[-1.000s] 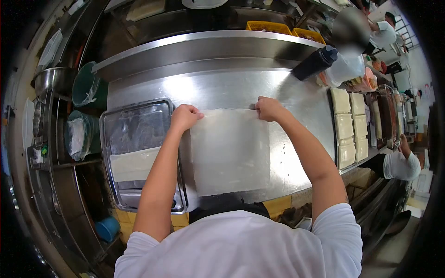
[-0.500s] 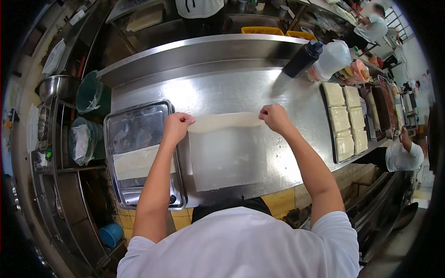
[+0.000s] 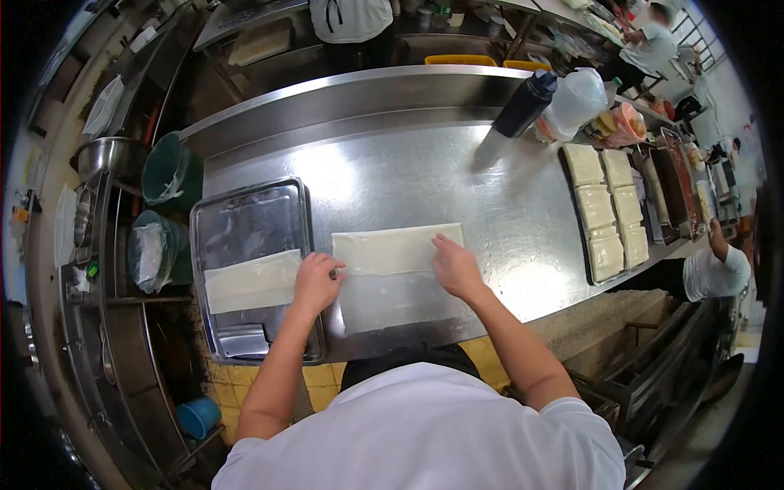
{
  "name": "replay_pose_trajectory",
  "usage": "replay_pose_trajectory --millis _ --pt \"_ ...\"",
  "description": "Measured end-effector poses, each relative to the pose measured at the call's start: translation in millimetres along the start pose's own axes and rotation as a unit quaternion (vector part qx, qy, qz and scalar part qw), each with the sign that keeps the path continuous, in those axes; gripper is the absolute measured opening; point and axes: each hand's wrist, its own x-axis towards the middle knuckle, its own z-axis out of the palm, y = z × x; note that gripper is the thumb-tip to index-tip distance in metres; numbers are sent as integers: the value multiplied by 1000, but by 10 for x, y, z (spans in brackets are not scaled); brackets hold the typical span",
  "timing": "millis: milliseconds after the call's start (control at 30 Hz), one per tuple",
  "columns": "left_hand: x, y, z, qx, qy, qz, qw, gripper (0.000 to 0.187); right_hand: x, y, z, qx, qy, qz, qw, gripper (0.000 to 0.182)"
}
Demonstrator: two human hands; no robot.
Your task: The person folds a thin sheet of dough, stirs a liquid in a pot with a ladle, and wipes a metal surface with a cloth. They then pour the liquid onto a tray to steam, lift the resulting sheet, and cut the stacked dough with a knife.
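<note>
A thin, pale dough sheet (image 3: 390,251) lies on the steel table in front of me, its far part folded over towards me. The near part is a single translucent layer. My left hand (image 3: 317,282) is at the left end of the flap's near edge, fingers closed at its corner. A small dark spot shows by those fingers, too small to name. My right hand (image 3: 457,266) rests on the right part of the flap, fingers stretched out. Left of the sheet, a metal tray (image 3: 249,204) holds a folded dough piece (image 3: 249,283) and a rectangular metal scraper (image 3: 242,340).
On the right stands a dark tray (image 3: 577,237) of several pale dough squares (image 3: 595,206). A black squeeze bottle (image 3: 525,104) and a white plastic container (image 3: 572,102) are at the back right. Green bins (image 3: 170,173) stand left of the table. Other people are nearby.
Both hands have come down towards me, bringing the sheet's far edge over into a fold. My right hand's fingers have gone from a pinch to stretched out on the dough.
</note>
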Motion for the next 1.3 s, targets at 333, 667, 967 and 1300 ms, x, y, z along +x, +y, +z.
replay_pose_trajectory --millis 333,667,967,1300 --pt "-29 154 -104 -61 39 -39 997 18 164 524 252 -202 17 93 975 76" --pt "290 -75 -259 -56 98 -69 991 16 422 -914 1395 -181 -39 -124 975 78" --pt "703 -455 232 -1 13 -28 1000 22 564 -1120 1554 -172 -63 -126 975 77" --pt "972 -209 70 91 -182 -40 978 36 438 -91 738 -216 85 0 973 66"
